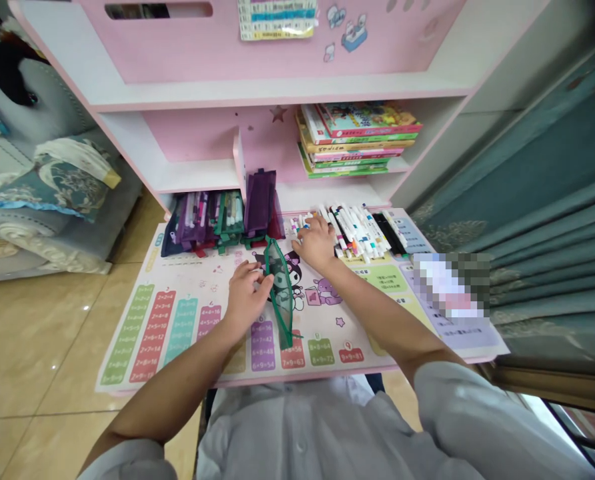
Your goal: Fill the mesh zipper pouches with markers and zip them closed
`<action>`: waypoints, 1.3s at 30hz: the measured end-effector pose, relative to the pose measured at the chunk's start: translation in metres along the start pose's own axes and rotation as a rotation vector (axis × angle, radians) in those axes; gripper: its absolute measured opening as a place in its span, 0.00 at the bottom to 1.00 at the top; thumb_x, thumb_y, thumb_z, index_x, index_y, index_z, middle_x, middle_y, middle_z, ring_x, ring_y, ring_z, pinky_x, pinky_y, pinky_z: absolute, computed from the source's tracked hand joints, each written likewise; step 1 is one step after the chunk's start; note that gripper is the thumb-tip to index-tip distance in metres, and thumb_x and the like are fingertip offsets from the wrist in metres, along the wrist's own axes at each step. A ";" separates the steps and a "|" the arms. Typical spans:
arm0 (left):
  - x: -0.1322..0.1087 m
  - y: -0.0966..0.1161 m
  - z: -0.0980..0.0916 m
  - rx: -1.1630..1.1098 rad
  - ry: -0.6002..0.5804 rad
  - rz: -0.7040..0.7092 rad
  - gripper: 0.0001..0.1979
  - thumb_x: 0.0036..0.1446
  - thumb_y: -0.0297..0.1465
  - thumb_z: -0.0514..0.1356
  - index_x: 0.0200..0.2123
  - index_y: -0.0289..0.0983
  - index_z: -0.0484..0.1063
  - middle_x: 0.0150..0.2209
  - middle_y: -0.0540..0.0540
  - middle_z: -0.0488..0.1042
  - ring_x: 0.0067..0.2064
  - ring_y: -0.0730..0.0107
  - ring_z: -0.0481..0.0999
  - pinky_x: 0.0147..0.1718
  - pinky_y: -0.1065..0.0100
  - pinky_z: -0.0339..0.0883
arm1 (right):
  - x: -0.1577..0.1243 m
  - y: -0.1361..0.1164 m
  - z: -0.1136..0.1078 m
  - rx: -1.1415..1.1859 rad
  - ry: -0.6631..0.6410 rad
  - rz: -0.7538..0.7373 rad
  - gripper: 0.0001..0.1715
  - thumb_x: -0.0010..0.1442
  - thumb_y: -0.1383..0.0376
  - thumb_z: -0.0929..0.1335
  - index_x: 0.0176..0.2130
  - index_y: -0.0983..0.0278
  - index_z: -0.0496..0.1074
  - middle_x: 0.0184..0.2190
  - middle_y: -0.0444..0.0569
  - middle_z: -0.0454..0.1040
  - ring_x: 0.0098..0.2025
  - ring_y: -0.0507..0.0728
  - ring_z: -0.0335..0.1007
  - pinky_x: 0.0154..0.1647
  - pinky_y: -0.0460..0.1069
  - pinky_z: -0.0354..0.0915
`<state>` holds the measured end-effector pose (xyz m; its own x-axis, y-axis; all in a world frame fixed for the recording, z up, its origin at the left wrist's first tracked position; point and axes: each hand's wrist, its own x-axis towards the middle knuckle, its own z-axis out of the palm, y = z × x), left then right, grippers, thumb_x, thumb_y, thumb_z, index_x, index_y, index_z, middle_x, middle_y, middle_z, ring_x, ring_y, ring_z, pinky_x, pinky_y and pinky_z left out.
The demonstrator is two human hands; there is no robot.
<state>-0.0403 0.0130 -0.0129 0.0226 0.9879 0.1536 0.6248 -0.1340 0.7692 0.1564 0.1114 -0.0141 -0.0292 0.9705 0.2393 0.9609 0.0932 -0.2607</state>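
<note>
A green-edged mesh zipper pouch (280, 283) lies lengthwise on the desk mat, its opening spread a little. My left hand (246, 293) is closed at the pouch's left edge, with the thumb against it. My right hand (316, 241) reaches to the left end of a heap of markers (360, 230), fingers bent and apart over the nearest pens. No pen shows clearly in its grip. Most of the markers have white barrels with coloured ends, and several black ones (390, 233) lie at the heap's right side.
Filled mesh pouches (197, 220) and a dark purple pouch (260, 203) stand at the back left. Stacked books (357, 140) sit on the pink shelf (277, 93). The printed mat (177, 300) covers the desk; a blurred patch (450, 287) hides its right edge. A curtain (542, 200) hangs at right.
</note>
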 end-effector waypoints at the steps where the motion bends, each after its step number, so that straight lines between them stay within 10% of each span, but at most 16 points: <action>1: 0.000 0.000 0.000 0.000 0.014 -0.006 0.17 0.57 0.42 0.57 0.20 0.40 0.68 0.49 0.41 0.77 0.61 0.51 0.68 0.63 0.47 0.59 | 0.002 -0.003 0.002 -0.050 -0.024 0.007 0.16 0.58 0.61 0.69 0.42 0.66 0.79 0.62 0.62 0.66 0.70 0.74 0.47 0.64 0.73 0.50; 14: 0.000 -0.004 0.001 0.009 0.009 -0.022 0.17 0.57 0.42 0.58 0.21 0.40 0.69 0.51 0.41 0.76 0.62 0.50 0.67 0.62 0.45 0.59 | 0.003 -0.009 0.010 -0.136 -0.096 0.002 0.21 0.58 0.67 0.64 0.46 0.70 0.80 0.64 0.62 0.65 0.72 0.73 0.43 0.65 0.75 0.45; 25: 0.000 -0.002 0.000 0.009 0.002 -0.025 0.18 0.57 0.43 0.57 0.20 0.40 0.68 0.52 0.40 0.76 0.62 0.48 0.67 0.62 0.45 0.59 | -0.053 -0.034 -0.061 0.275 0.000 -0.179 0.12 0.51 0.66 0.70 0.18 0.63 0.74 0.57 0.54 0.74 0.69 0.72 0.53 0.63 0.70 0.54; 39: 0.001 -0.005 0.004 0.031 0.042 0.031 0.15 0.57 0.40 0.57 0.21 0.40 0.68 0.50 0.40 0.77 0.60 0.49 0.70 0.62 0.45 0.61 | -0.073 -0.063 -0.043 0.045 -0.372 -0.205 0.18 0.60 0.62 0.65 0.42 0.67 0.81 0.68 0.64 0.59 0.74 0.74 0.38 0.67 0.75 0.41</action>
<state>-0.0400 0.0148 -0.0187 0.0097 0.9791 0.2033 0.6479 -0.1610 0.7445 0.1098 0.0247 0.0247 -0.3238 0.9442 -0.0610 0.9121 0.2943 -0.2855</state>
